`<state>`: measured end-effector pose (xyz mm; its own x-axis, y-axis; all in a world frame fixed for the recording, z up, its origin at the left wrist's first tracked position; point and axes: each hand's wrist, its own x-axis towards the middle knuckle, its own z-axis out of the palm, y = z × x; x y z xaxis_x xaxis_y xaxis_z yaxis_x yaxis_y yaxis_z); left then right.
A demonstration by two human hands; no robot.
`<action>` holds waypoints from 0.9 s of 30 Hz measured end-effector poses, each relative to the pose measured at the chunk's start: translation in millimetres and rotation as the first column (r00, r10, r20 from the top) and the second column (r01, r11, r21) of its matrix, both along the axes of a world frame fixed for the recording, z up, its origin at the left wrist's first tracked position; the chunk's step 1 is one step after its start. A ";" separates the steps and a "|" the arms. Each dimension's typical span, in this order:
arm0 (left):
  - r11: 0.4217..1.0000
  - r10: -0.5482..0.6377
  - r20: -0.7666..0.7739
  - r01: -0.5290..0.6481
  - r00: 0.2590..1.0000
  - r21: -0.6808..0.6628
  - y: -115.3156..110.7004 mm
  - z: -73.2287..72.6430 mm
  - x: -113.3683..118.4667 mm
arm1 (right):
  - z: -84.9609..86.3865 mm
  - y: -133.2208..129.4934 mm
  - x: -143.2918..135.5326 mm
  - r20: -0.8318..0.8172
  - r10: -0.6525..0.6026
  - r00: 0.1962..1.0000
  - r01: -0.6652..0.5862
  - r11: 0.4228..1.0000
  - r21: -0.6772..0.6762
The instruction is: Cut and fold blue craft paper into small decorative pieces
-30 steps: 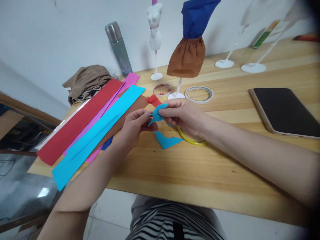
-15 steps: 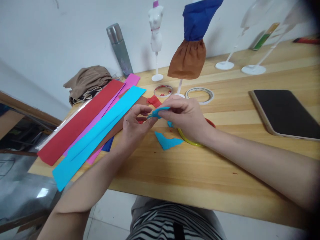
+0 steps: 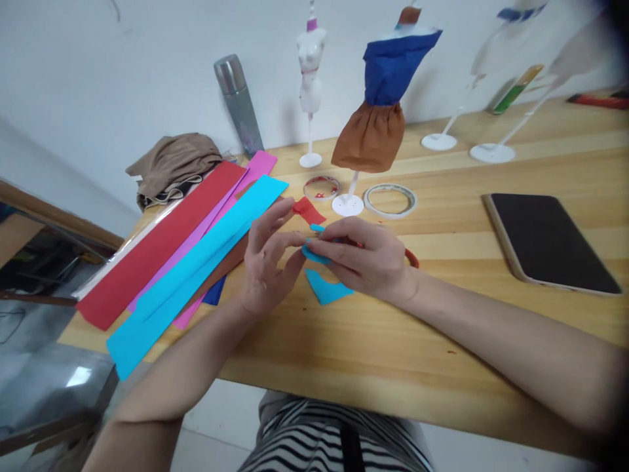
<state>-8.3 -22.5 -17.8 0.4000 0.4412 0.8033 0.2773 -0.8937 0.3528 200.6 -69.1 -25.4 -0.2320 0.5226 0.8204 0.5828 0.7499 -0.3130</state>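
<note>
A small light-blue paper piece (image 3: 317, 253) with a rounded edge is between my two hands. My right hand (image 3: 366, 255) pinches it between thumb and fingers. My left hand (image 3: 272, 259) has thumb and index finger together at its left edge, the other fingers raised and bent. Just below lies a light-blue paper scrap (image 3: 328, 288) with a curved cut-out, flat on the wooden table (image 3: 373, 347). A red paper scrap (image 3: 309, 210) lies beyond my fingers. Behind my right hand, a curved orange-red object (image 3: 411, 259) is mostly hidden.
Folded strips of light-blue paper (image 3: 196, 275) and red paper (image 3: 162, 246) lie at left, near brown cloth (image 3: 177, 164) and a flask (image 3: 240, 108). A dressed mini mannequin (image 3: 368, 134), a bare one (image 3: 311, 72), a tape roll (image 3: 390, 200) and a tablet (image 3: 550, 242) stand or lie beyond.
Both hands have come slightly lower in view, with the blue piece turned between them. My left fingers have spread more. The whole view has tilted up a little.
</note>
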 end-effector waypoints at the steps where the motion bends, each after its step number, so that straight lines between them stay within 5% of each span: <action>1: 1.000 -0.016 0.010 0.016 1.000 0.016 -1.1 0.6 0.1 | 1.6 -0.5 0.1 -0.012 0.004 1.000 -0.005 1.000 -0.029; 5: 0.994 -0.089 0.049 0.086 0.995 0.060 -1.3 1.2 1.1 | 7.9 -1.8 -0.7 -0.095 0.030 0.995 -0.045 0.986 -0.158; 9: 0.971 -0.025 0.000 0.025 1.000 0.236 5.3 -5.9 -3.3 | 9.3 -3.5 -2.4 -0.092 -0.016 0.996 -0.007 0.971 -0.240; 13: 0.971 -0.056 -0.100 0.077 0.993 0.225 10.8 -16.0 -12.5 | 6.3 -3.9 -2.4 -0.090 -0.017 0.996 -0.014 0.943 -0.331; 20: 0.981 -0.038 -0.116 0.059 0.993 0.184 8.7 -14.9 -15.7 | -0.9 0.9 2.4 -0.120 0.071 0.990 -0.080 0.994 -0.073; 27: 0.953 -0.077 -0.083 0.098 0.994 0.285 11.0 -6.7 -7.8 | 6.2 0.1 1.7 -0.287 0.049 0.957 -0.142 0.939 -0.314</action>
